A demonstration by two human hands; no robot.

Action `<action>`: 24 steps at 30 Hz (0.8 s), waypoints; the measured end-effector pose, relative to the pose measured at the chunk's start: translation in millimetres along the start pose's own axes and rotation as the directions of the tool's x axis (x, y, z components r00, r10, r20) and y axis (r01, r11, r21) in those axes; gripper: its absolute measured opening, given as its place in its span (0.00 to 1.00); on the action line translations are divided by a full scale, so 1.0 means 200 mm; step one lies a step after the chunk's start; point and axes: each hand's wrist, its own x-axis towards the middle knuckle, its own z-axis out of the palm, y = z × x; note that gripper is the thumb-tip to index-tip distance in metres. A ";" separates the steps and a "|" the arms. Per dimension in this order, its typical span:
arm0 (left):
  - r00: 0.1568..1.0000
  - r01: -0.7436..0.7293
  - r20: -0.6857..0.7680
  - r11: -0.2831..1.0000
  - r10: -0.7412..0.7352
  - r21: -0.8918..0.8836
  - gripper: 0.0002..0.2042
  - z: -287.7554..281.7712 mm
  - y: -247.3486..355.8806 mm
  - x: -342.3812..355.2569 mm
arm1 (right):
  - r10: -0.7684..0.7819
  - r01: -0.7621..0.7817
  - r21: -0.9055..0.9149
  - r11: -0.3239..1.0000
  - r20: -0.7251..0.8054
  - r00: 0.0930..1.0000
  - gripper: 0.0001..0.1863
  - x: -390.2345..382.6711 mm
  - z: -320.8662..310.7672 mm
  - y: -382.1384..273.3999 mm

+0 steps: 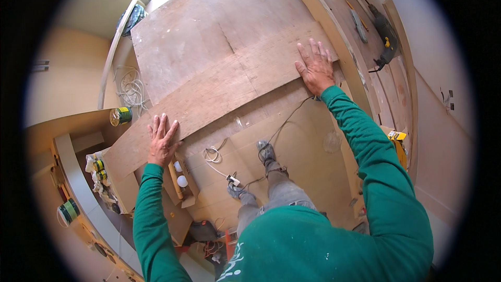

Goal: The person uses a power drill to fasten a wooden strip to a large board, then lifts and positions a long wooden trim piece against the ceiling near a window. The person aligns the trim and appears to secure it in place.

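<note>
Your left hand (163,143) and right hand (316,69) lie on plywood strip (224,96), fingers straight, parted; long axis slants from frame's middle left toward upper right.

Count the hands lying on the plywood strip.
2: the left hand near the left end of the strip, the right hand near its right end. Both show clearly.

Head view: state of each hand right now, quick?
Left hand: open, palm down on the long plywood strip, not grasping.
Right hand: open, palm down near the strip's right end, not grasping.
</note>
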 end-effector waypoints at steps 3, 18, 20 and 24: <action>1.000 -0.003 -0.012 1.000 0.003 -0.019 0.41 0.00 0.00 0.00 | -0.027 0.028 -0.021 0.999 0.056 0.998 0.36 0.02 -0.10 0.00; 0.945 0.204 -0.273 0.977 -0.182 0.055 0.34 0.13 0.23 0.07 | -0.169 0.170 -0.046 0.984 0.020 0.985 0.38 0.06 -0.11 0.07; 0.938 0.221 -0.284 0.974 -0.199 0.046 0.34 0.12 0.23 0.09 | -0.167 0.168 -0.055 0.984 0.023 0.986 0.38 0.06 -0.11 0.08; 0.904 0.278 -0.331 0.960 -0.270 -0.024 0.32 0.19 0.22 0.10 | -0.169 0.170 -0.050 0.984 0.030 0.985 0.38 0.08 -0.10 0.07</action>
